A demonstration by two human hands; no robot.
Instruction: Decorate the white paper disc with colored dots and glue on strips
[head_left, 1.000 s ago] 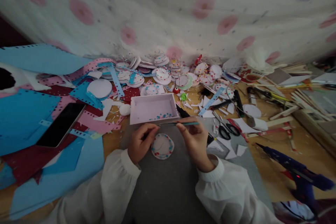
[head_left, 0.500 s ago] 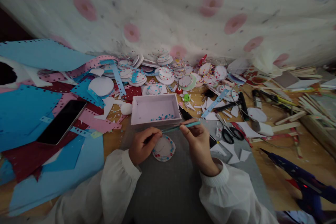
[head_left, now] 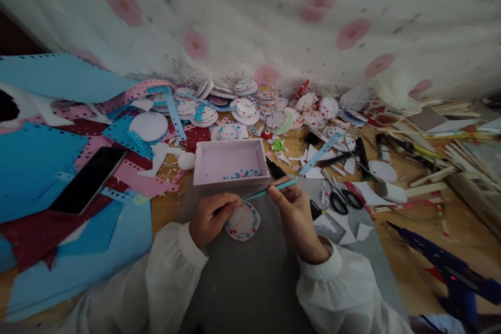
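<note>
behind the table (head_left: 405,271) there hung a pale curtain (head_left: 242,10) with pink flowers (head_left: 319,0), and a crowd of paper pieces (head_left: 39,172) and decorated discs (head_left: 246,108) covered much of the surface. on the grey mat (head_left: 250,287), at the near side of the pale box (head_left: 230,183), there lay a round disc (head_left: 244,223) with red and blue dots along its rim, close to the left hand (head_left: 211,216). the grip of the right hand (head_left: 295,214) was clamped on a thin blue tool (head_left: 285,184), whose tip pointed to the left fingertips (head_left: 235,199). these were close together, but i could not tell whether they held the tip, something very small, or nothing. in my judgement, the main danger was in this narrow meeting place: if the tool slipped, its tip could poke a finger, or a tiny piece could drop onto the mat. a careless left movement could also push the disc, because it seemed to lie loose. the glue gun (head_left: 434,255), with a small red light (head_left: 453,277), was perhaps hot, so the right sleeve (head_left: 340,282), if moved too far outward, could touch it.
</note>
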